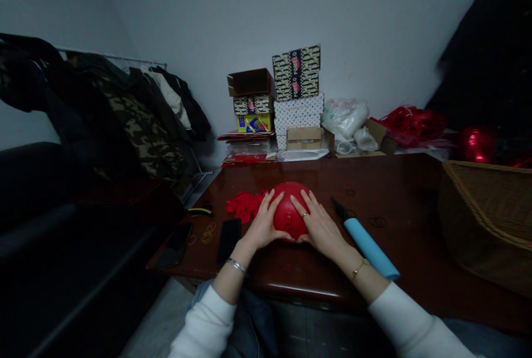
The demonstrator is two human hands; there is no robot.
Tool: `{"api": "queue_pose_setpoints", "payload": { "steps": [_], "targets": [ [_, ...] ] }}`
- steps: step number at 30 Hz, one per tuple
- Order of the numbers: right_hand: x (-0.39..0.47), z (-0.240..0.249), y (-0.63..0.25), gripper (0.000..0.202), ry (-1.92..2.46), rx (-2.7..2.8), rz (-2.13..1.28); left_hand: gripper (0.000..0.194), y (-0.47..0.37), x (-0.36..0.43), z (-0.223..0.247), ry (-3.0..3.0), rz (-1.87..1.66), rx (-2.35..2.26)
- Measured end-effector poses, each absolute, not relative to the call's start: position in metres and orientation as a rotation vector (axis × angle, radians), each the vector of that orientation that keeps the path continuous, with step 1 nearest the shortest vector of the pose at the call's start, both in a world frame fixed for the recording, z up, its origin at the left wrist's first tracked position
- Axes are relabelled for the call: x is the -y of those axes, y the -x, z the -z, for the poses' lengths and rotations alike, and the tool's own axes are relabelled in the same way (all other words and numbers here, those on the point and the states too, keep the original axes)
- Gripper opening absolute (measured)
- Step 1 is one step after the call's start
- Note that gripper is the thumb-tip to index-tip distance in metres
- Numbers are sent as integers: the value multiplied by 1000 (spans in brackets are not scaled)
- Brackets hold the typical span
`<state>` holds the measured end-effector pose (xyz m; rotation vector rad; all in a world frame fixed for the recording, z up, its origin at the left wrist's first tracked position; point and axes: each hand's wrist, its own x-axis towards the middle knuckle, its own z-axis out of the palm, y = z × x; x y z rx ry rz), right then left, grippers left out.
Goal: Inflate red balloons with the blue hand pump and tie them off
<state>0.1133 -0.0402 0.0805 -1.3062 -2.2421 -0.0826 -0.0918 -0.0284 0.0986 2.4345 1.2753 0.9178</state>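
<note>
Between my two hands is a round, inflated red balloon (287, 215), close above or on the table near its front edge. My left hand (265, 222) cups its left side with fingers spread over the curve. On the opposite side my right hand (319, 225), with a ring on one finger, presses against the balloon. Both thumbs come close together low on its near face. A light blue hand pump (369, 247) with a black nozzle lies to the right of my right forearm. Left of the balloon is a pile of flat red balloons (243, 204).
On the brown table (399, 192) lie a dark phone (228, 240), another dark flat device (175, 244), yellow rubber bands (208, 233) and dark bands (377, 222). A wicker basket (486, 225) stands at the right. Stacked boxes (297, 117) line the wall; clothes (141, 125) hang at left.
</note>
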Motion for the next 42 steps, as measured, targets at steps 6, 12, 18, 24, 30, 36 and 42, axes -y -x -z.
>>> {"api": "queue_pose_setpoints", "payload": {
  "steps": [6, 12, 18, 24, 30, 36, 42],
  "targets": [
    [43, -84, -113, 117, 1326, 2241, 127, 116, 92, 29, -98, -2421, -930, -1278],
    [44, -89, -112, 115, 1322, 2246, 153, 109, 94, 28, -98, -2427, -977, -1261],
    [46, -88, -111, 114, 1370, 2260, 146, 113, 94, 29, -99, -2415, -902, -1303],
    [49, -94, -117, 94, 1273, 2343, 31, 116, 92, 28, -100, -2426, -878, -1340],
    [51, -99, -111, 48, 1130, 2269, 97, 116, 89, 28, -98, -2438, -907, -1372],
    [42, -86, -103, 26, 986, 2109, 218, 116, 85, 29, -96, -2433, -899, -1410],
    [40, -83, -106, 21, 930, 2011, 273, 114, 82, 35, -101, -2417, -858, -1427]
  ]
}}
